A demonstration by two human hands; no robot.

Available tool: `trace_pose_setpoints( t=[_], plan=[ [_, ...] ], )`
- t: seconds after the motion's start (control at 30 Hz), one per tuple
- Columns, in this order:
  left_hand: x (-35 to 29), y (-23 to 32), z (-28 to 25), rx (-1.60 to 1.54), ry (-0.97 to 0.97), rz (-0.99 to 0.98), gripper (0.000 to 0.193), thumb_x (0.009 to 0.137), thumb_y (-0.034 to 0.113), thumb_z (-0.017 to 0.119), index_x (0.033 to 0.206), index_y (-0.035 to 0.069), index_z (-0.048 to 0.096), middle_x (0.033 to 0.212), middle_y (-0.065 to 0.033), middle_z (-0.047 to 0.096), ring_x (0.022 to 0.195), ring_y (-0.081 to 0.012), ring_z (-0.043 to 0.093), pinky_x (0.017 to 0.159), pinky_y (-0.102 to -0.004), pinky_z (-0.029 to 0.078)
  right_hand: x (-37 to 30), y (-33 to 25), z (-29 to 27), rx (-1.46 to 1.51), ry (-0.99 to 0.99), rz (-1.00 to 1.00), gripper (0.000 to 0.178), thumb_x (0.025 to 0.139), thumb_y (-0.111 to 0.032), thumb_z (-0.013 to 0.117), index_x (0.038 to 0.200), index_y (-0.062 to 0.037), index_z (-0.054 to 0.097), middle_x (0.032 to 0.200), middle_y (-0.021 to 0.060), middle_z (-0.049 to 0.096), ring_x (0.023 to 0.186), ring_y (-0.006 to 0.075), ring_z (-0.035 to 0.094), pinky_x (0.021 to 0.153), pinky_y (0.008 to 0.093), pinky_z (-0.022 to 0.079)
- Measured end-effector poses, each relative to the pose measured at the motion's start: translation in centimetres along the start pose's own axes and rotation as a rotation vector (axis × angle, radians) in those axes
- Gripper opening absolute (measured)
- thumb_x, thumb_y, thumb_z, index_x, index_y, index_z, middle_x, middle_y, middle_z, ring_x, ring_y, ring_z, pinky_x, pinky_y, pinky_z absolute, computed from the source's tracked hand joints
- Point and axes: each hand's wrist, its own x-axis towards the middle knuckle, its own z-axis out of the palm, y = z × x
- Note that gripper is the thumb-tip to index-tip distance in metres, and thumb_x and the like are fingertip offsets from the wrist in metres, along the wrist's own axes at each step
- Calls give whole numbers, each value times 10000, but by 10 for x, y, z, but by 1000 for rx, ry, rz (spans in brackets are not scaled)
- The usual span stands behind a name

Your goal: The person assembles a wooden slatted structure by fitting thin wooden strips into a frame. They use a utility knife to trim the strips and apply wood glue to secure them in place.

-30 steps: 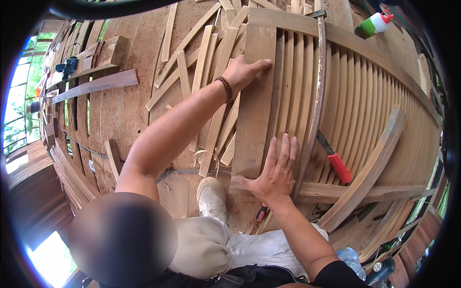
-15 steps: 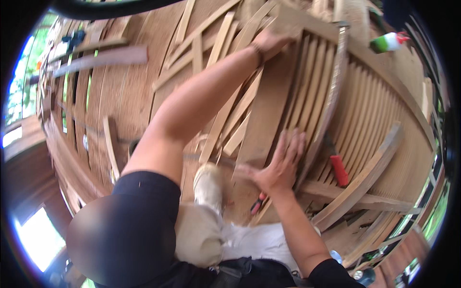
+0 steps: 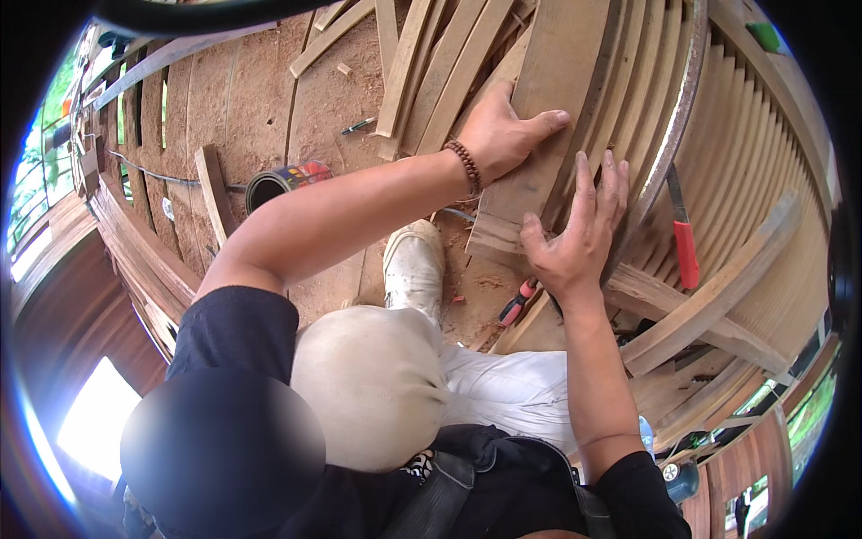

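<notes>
Head feed, watched remotely. The slatted brown wooden panel [image 3: 745,135] lies to the right of the wearer's legs, its wide flat brown wooden end board [image 3: 555,81] nearest me and slanting up and away.

Left hand [image 3: 510,136]: clamped over the board's left edge, thumb across the top face; I cannot tell how far the fingers reach underneath. Right hand [image 3: 579,232]: not gripping, fingers spread over the first slats, thumb by the board's lower corner. Fingertip contact there I can't confirm. The two hands are apart, with board between them.

Handling, my judgement: press evenly through both palms so the board seats square instead of rocking at one end. Thumbs belong on the flat face, fingertips out of the gaps between slats, where they could be nipped.

A long rusty metal bar [image 3: 672,130] crosses the panel just right of the right hand; I'd mind the knuckles against it. Beyond it lies a dark-bladed tool with a red handle [image 3: 687,256], best given a wide berth. A curved brown timber [image 3: 723,287] rests over the lower rail; I'd avoid knocking it.
</notes>
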Motion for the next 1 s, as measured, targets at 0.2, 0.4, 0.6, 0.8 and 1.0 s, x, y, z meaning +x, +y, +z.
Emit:
trace_pose_setpoints(
  t=[0.2,0.4,0.6,0.8,1.0],
  plan=[
    [-2,5,-1,2,-43,-59,628,931,229,794,1385,-49,462,1194,-165,690,1017,-194,711,841,-329,620,0,-3,-3,-50,-61,-3,912,737,-265,741,1526,33,394,1594,315,265,1511,531,185,1223,592,231],
    [-28,-28,-7,-91,-116,-27,682,866,275,859,1331,-67,496,1219,-191,683,1086,-218,690,921,-350,596,-4,14,-2,134,-2,-16,815,746,-104,551,1516,95,373,1574,319,336,1514,525,212,1240,573,194],
    [-29,-25,-6,-105,-104,-65,681,869,260,853,1342,-65,486,1245,-189,662,1094,-215,679,938,-353,588,-2,14,-3,281,66,23,774,739,-23,454,1502,95,409,1572,281,393,1521,499,240,1256,545,177],
    [-37,-24,-7,-195,-140,-179,675,908,195,802,1422,-39,431,1305,-147,628,1170,-212,638,976,-367,553,-5,21,-8,592,103,187,758,751,7,419,1506,70,427,1542,240,459,1545,397,257,1272,482,184],
    [-56,-42,-3,4,-58,-36,676,863,217,851,1370,-51,492,1249,-151,673,1139,-208,654,1009,-352,528,0,18,-3,640,130,198,713,758,8,423,1467,72,465,1523,221,489,1540,395,274,1265,482,204]
  ],
)
